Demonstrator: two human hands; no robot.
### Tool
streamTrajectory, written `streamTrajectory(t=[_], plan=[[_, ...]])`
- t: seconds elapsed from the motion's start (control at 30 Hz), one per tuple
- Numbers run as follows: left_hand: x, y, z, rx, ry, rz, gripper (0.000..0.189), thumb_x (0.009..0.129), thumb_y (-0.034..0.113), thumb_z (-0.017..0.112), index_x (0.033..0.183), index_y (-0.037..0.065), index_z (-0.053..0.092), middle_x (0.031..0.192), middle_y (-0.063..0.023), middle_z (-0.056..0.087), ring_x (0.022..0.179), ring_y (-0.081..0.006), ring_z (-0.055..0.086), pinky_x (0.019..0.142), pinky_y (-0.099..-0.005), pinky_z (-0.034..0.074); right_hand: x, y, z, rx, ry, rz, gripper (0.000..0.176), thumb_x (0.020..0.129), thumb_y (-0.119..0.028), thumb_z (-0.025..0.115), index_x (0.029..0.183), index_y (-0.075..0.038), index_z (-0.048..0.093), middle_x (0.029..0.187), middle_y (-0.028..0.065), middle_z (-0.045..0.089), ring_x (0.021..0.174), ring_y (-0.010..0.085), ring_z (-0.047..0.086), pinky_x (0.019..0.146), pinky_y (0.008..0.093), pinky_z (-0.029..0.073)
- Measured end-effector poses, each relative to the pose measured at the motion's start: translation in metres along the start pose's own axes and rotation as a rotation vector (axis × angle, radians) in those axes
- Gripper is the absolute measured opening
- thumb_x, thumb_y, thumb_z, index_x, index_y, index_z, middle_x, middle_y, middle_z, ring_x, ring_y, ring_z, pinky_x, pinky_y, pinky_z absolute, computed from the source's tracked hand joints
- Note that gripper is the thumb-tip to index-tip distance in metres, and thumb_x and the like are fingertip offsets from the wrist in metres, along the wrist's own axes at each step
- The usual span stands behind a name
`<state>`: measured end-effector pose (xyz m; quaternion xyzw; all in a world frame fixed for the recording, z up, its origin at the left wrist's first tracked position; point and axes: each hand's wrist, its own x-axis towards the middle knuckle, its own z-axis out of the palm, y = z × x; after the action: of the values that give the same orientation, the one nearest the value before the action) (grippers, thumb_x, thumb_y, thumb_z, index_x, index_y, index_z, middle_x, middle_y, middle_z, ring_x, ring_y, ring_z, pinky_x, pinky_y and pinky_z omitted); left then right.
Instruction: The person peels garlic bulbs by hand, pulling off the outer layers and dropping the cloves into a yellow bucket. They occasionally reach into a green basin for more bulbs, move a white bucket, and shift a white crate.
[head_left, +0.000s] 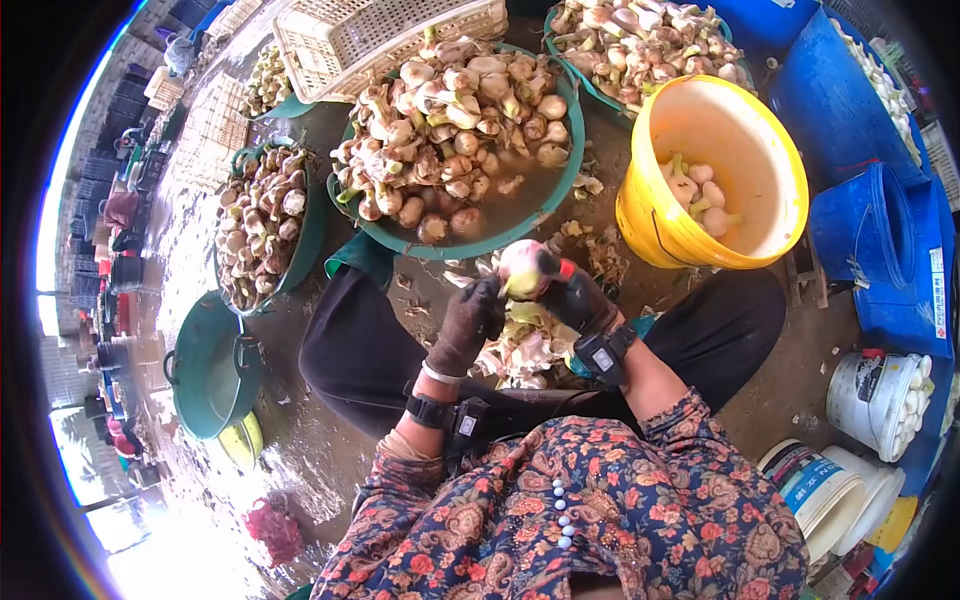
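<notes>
Between my two dark-gloved hands, above my lap, is a garlic bulb (pixel 524 270) with a pinkish-white skin. My left hand (pixel 468 322) is closed, its fingertips pinching the bulb's lower left side. My right hand (pixel 580 296) is wrapped round the bulb's right side; a small red piece (pixel 567 269) shows at its fingers, and I cannot make out what it belongs to. Below the hands lies a heap of garlic peelings (pixel 525 345). Ahead is a green tub (pixel 575 170) piled with unpeeled garlic bulbs (pixel 460 120) and some murky water.
A yellow bucket (pixel 632 205) at the right front holds several peeled bulbs (pixel 705 195). More garlic fills a tub (pixel 258 225) at left and one (pixel 645 45) at the back. A green basin (pixel 205 365), a white crate (pixel 380 40) and a blue bucket (pixel 865 225) stand around.
</notes>
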<state>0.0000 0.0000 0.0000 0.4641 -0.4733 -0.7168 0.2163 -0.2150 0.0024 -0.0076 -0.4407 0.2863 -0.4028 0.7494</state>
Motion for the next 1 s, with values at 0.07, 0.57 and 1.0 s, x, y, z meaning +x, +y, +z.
streamTrajectory(t=[0.07, 0.57, 1.0], plan=[[0.006, -0.01, -0.009, -0.458, 0.058, 0.054, 0.052, 0.082, 0.027, 0.066, 0.121, 0.002, 0.043, 0.091, -0.0044, 0.056, 0.074, -0.0121, 0.057, 0.06, -0.0207, 0.047, -0.002, 0.005, 0.006, 0.928, 0.168, 0.013, 0.054, 0.09, -0.047, 0.045, 0.124, -0.006, 0.045, 0.113, 0.0114, 0.056, 0.104, 0.0257, 0.056, 0.092, 0.0428, 0.045], [0.03, 0.027, 0.043, 0.632, 0.284, 0.597, 0.058, 0.065, 0.015, 0.076, 0.114, -0.005, 0.051, 0.106, -0.0106, 0.056, 0.1, -0.0159, 0.054, 0.087, -0.0304, 0.045, -0.002, -0.017, -0.007, -0.994, 0.611, -0.182, 0.032, 0.084, -0.033, 0.059, 0.074, -0.003, 0.062, 0.064, 0.0196, 0.056, 0.058, 0.0332, 0.058, 0.054, 0.0402, 0.042], [0.015, 0.021, 0.015, -0.216, -0.053, 0.268, 0.054, 0.081, 0.026, 0.059, 0.124, -0.004, 0.045, 0.109, -0.0102, 0.057, 0.097, -0.0152, 0.055, 0.083, -0.027, 0.046, -0.003, -0.002, -0.007, -0.001, 0.373, 0.148, 0.031, 0.093, -0.033, 0.048, 0.094, -0.005, 0.061, 0.08, -0.0033, 0.058, 0.064, 0.0042, 0.05, 0.058, 0.0215, 0.043]])
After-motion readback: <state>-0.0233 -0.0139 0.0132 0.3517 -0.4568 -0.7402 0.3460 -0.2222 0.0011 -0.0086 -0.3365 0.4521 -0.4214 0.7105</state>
